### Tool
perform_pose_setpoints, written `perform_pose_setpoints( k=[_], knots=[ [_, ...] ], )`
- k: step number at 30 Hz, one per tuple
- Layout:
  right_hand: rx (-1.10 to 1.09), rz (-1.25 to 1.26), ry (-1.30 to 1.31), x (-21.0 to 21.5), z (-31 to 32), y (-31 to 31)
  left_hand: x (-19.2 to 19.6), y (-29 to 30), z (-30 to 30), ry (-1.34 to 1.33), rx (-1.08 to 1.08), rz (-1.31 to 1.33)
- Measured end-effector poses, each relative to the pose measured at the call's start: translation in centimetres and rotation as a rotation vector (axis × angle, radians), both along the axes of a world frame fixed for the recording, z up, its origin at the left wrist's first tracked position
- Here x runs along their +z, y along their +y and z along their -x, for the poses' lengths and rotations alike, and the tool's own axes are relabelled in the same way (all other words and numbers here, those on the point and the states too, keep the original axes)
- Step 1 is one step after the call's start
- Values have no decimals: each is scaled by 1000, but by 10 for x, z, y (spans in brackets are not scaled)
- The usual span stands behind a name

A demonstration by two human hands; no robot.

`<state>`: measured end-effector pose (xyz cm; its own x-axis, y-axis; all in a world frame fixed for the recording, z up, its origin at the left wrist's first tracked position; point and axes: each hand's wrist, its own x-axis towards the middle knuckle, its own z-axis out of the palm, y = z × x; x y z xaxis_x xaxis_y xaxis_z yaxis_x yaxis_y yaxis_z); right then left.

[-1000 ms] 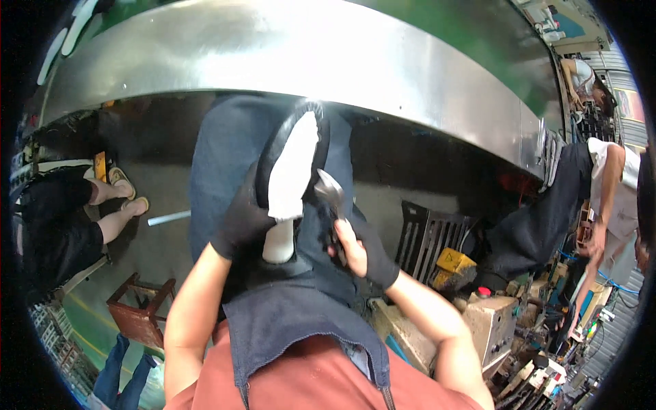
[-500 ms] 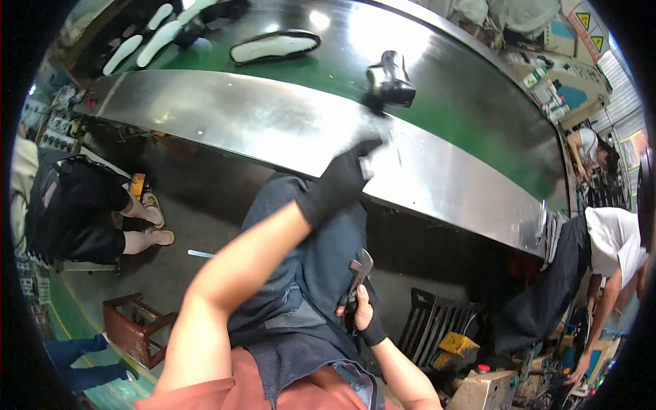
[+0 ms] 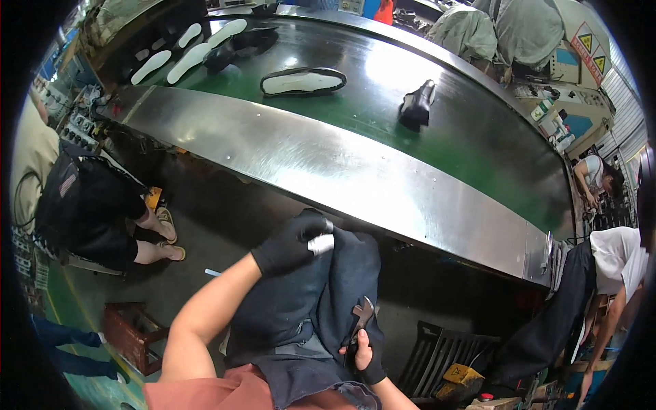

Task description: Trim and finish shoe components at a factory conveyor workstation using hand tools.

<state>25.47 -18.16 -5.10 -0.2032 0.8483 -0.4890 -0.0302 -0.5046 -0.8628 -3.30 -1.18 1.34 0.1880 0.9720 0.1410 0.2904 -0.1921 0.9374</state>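
Note:
My left hand [image 3: 290,244], in a black glove with white wrapping at a fingertip, hovers over my left knee, short of the metal table edge. Its fingers curl loosely with the tips apart, and I see nothing held in them. Over my right thigh, my right hand [image 3: 362,352], gloved with bare fingertips, is closed round a dark metal tool that looks like lasting pincers [image 3: 363,313]; the handles are mostly hidden in the hand. Beyond both hands, a shiny black shoe [image 3: 417,106] rests on the green belt. Left of it lies a dark shoe, pale sole up [image 3: 303,82].
A steel ledge [image 3: 287,140] edges the green conveyor [image 3: 471,154]. Several pale-soled shoes [image 3: 188,63] lie at its far left. A brown wooden stool [image 3: 137,338] stands left, near a seated person [image 3: 89,212]. At right are a black crate [image 3: 437,355], a yellow box [image 3: 461,379] and another person [image 3: 615,256].
My left hand has drawn back from the conveyor towards my knee. The black shoe now stands apart from it on the belt. The right hand keeps its grip on the pincers. The view has shifted.

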Motion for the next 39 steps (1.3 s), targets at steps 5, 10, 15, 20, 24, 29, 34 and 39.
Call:
perform_pose_setpoints(
  k=[5, 10, 15, 20, 24, 29, 34, 39],
  knots=[
    [-138, 166, -32, -57, -1, 32, -4, 126, 45, 46, 252, 102],
    [-61, 348, -146, -55, 6, 92, -18, 286, 159, 822, 749, -385],
    [-16, 444, -200, -42, 19, 135, -23, 357, 227, 1162, 966, -295],
    [16, 525, -219, -35, 21, 159, 24, 339, 178, 1038, 651, 331],
    [15, 533, -186, -36, 26, 157, -22, 316, 169, 1101, 771, -207],
    [81, 460, -227, -52, 14, 140, 24, 310, 147, 211, 557, 322],
    [-55, 377, -164, -45, 11, 113, 20, 156, 127, -620, 349, 131],
    [-214, 337, -187, -19, 14, 57, -14, -5, 119, -722, 382, -139]
  ],
)
